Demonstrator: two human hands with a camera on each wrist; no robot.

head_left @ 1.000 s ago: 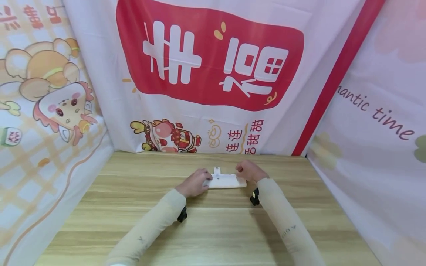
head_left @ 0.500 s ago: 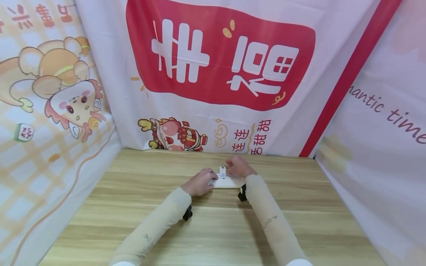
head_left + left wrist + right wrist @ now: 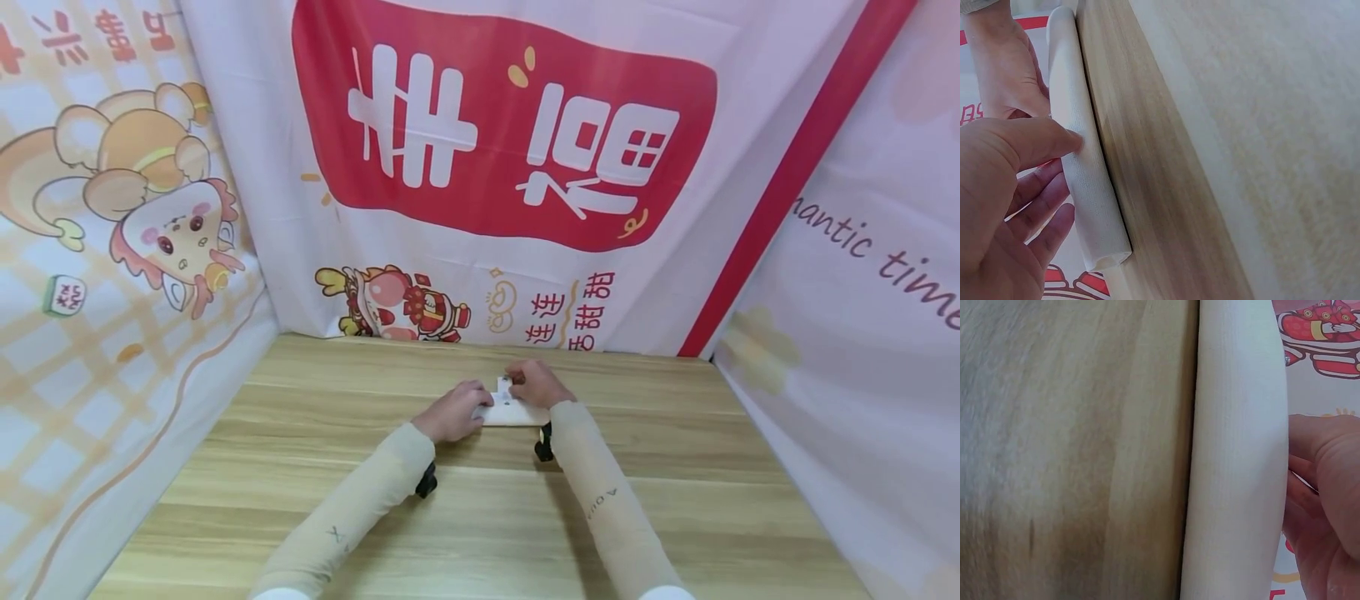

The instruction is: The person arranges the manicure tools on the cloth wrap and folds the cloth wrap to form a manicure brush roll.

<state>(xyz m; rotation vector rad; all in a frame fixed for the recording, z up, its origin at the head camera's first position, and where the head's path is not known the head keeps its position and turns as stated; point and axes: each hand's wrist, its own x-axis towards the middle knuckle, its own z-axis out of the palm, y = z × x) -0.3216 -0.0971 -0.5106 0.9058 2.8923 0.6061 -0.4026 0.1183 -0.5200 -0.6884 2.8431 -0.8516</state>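
Note:
A white folded fabric case (image 3: 517,413), with a narrow snap tab (image 3: 503,384) standing out from its far side, lies on the wooden table. In the left wrist view the case (image 3: 1088,187) looks like a soft, rounded roll. My left hand (image 3: 454,411) holds its left end, the thumb on the near face and the fingers behind. My right hand (image 3: 538,384) is at the tab, over the far right part of the case, its fingertips pinching at the tab's edge. From the right wrist, the case (image 3: 1235,450) partly hides the right fingers.
The wooden table (image 3: 480,517) reaches back to a white and red printed cloth (image 3: 495,125). Printed cloths also hang along the left side (image 3: 135,208) and the right side (image 3: 847,333). A small black wrist device (image 3: 543,443) sits under the right wrist.
My right hand has moved left from the right end of the case to the tab, then slightly lower. The left hand keeps its hold on the left end.

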